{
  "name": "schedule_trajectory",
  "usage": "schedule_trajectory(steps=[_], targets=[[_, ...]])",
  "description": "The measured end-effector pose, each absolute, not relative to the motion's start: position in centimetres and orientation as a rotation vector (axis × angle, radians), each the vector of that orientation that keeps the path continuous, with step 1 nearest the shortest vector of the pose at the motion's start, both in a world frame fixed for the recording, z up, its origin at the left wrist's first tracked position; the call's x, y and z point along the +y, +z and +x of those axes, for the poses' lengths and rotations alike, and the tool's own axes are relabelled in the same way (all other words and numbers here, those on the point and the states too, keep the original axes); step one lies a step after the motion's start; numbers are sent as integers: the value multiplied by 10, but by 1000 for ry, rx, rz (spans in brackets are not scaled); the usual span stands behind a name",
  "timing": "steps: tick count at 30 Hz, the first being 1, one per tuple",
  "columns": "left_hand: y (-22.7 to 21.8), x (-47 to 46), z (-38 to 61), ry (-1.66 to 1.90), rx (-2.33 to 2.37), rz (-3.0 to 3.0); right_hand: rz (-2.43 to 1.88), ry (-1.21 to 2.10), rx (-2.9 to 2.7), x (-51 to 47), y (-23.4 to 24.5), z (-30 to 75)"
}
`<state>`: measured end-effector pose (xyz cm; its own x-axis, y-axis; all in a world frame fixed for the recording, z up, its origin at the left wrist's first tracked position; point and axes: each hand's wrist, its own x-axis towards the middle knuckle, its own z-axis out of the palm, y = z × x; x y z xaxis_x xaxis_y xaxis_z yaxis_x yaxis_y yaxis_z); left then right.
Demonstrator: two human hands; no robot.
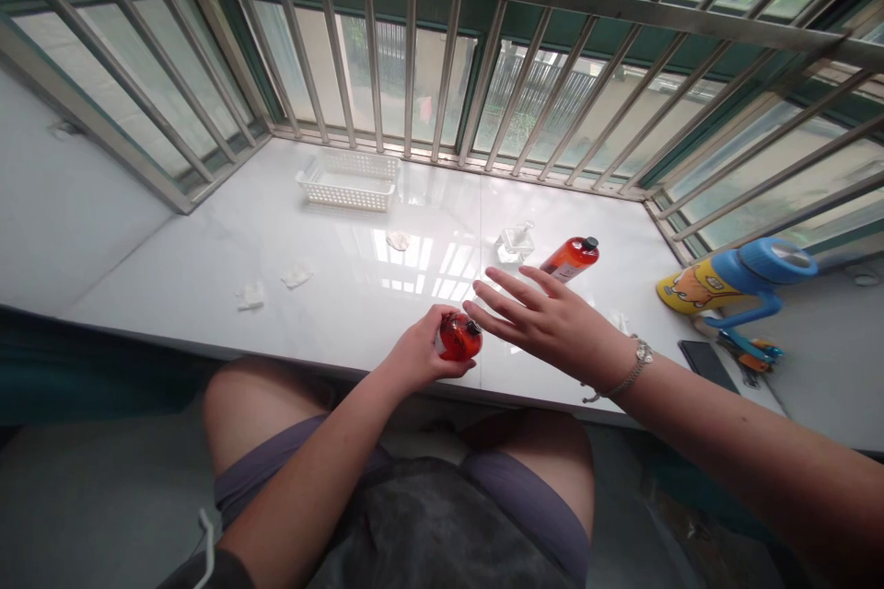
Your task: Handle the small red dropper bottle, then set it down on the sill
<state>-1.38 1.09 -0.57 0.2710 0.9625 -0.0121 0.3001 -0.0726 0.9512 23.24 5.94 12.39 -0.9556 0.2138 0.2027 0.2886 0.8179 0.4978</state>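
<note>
Fingers of my left hand (421,345) wrap round a red bottle (457,342) with a black top, near the front edge of the white ledge. My right hand (531,317) is stretched out flat over the ledge, fingers apart and holding nothing. Its fingertips come close to the bottle's black top; whether they touch it I cannot tell. Just beyond the right hand lies a second red bottle (570,259) with a black cap, partly hidden by the fingers. A clear pump bottle (515,244) stands to the left of that one.
A white perforated basket (351,182) sits at the back near the barred window. Crumpled white pieces (250,296) and a small round pale item (398,241) lie on the left. At right are a blue-and-yellow drink bottle (732,274), a dark phone (708,365) and keys (752,354).
</note>
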Motion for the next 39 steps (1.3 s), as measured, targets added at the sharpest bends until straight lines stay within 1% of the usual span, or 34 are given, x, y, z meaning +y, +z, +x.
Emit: schedule_trajectory(steps=[6, 15, 23, 27, 30, 34, 39], targets=[[-9, 12, -14, 875, 1190, 1566, -335, -715, -2900, 66, 131, 229], [-9, 12, -14, 890, 1177, 1540, -229, -842, -2928, 68, 136, 226], [-9, 12, -14, 879, 1182, 1559, -277, -755, -2937, 68, 132, 229], [-8, 11, -14, 875, 1199, 1562, -402, -732, -2941, 69, 122, 235], [-7, 11, -14, 872, 1199, 1556, -559, -605, -2904, 66, 108, 244], [-6, 10, -14, 882, 1189, 1549, -839, -334, -2781, 55, 83, 256], [-7, 8, -16, 896, 1179, 1522, -1155, 0, -2442, 37, 43, 269]])
